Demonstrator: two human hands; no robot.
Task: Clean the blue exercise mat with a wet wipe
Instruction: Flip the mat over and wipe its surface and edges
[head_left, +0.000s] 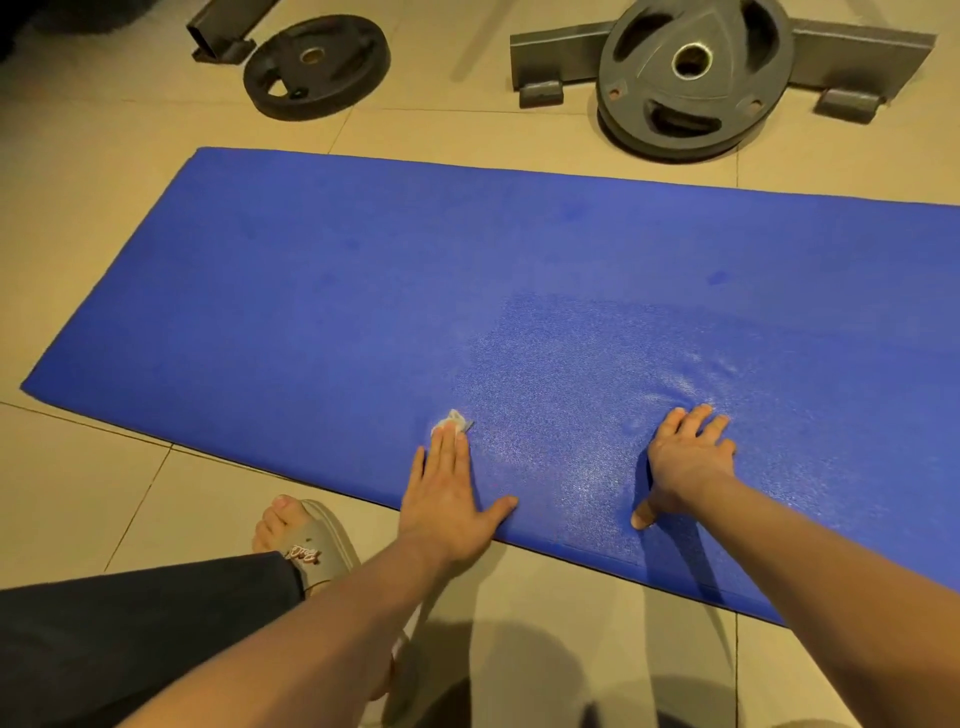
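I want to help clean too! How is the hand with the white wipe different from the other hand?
The left hand presses a wet wipe down; the right hand touches only the bare blue mat. The left hand's fingers lie straight and close together; the right hand's fingers are spread apart. Both rest on the mat near its front edge.

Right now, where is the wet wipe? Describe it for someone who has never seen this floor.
Find the blue exercise mat on the tiled floor; two hands press flat near its closer long edge. The wet wipe is the crumpled white wad poking out from under the fingertips of the left hand. It is the only white thing on the mat; the right hand shows none.
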